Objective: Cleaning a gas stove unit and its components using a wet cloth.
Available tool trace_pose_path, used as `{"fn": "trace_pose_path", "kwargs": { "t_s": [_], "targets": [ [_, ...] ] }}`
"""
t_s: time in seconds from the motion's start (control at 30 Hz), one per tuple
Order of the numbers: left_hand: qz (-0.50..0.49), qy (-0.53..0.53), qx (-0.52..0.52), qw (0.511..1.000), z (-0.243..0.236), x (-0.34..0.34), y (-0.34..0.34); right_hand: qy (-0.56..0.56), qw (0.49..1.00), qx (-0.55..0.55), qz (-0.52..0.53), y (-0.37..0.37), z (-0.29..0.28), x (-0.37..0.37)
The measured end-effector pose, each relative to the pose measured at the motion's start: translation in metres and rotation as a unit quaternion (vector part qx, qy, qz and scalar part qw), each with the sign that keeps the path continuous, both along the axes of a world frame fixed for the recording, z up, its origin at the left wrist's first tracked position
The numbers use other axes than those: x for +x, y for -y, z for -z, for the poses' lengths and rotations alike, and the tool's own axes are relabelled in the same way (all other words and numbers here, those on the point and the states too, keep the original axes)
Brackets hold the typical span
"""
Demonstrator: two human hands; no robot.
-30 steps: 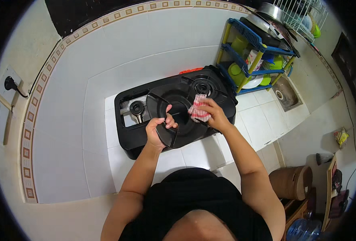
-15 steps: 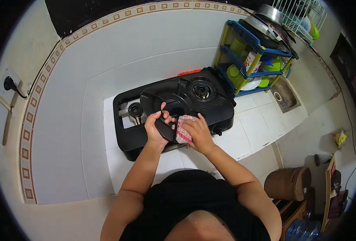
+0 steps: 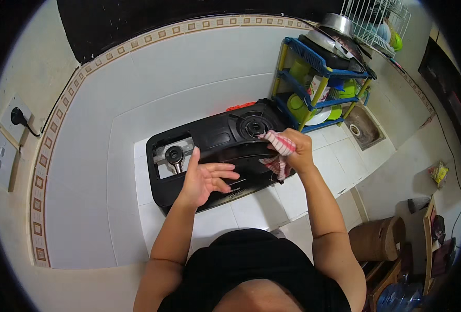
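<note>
My left hand (image 3: 204, 179) hangs over the front left of the black two-burner stove (image 3: 209, 124), fingers spread and holding nothing. My right hand (image 3: 299, 151) is closed round a red-and-white checked cloth (image 3: 280, 141), whose loose folds hang below the fist. Between the hands a black round burner pan (image 3: 241, 152) shows nearly edge-on, its right end at the cloth. Whether my right fingers also grip the pan is hidden. The left burner (image 3: 175, 155) sits bare in a square opening; the right burner (image 3: 255, 126) has its black surround.
A blue and yellow rack (image 3: 319, 65) with pots and green dishes stands right of the stove, beside a small sink (image 3: 363, 127). White tiled counter (image 3: 319, 161) runs along the front. A plugged-in cord (image 3: 20, 117) hangs at the left wall.
My left hand has let go of the black pan and opened. My right hand has moved right and up with the cloth, and the pan has turned from face-on to nearly edge-on.
</note>
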State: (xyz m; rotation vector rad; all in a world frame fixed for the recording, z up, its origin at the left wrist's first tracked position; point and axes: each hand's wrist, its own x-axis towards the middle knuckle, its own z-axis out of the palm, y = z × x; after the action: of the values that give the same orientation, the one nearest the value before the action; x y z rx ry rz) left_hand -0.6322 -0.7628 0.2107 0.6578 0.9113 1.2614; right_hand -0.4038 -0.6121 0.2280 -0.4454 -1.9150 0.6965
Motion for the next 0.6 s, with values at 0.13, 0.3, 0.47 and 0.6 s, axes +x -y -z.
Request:
{"fn": "trace_pose_path", "kwargs": {
  "t_s": [0.13, 0.3, 0.47, 0.6],
  "targets": [
    [-0.173, -0.205, 0.165, 0.949, -0.002, -0.023, 0.017, -0.002, 0.995, -0.094, 0.014, -0.003, -0.008, 0.004],
    [-0.048, -0.286, 0.159, 0.944, -0.004, 0.011, 0.002, -0.023, 0.979, -0.203, 0.016, -0.003, 0.003, -0.021],
    [-0.039, -0.092, 0.074, 0.992, -0.003, 0.032, -0.003, -0.153, 0.968, -0.150, 0.134, -0.003, 0.028, -0.061],
    [-0.073, -0.096, 0.074, 0.990, 0.025, 0.031, -0.010, 0.010, 0.977, 0.047, 0.208, 0.032, 0.051, -0.085]
  ]
}}
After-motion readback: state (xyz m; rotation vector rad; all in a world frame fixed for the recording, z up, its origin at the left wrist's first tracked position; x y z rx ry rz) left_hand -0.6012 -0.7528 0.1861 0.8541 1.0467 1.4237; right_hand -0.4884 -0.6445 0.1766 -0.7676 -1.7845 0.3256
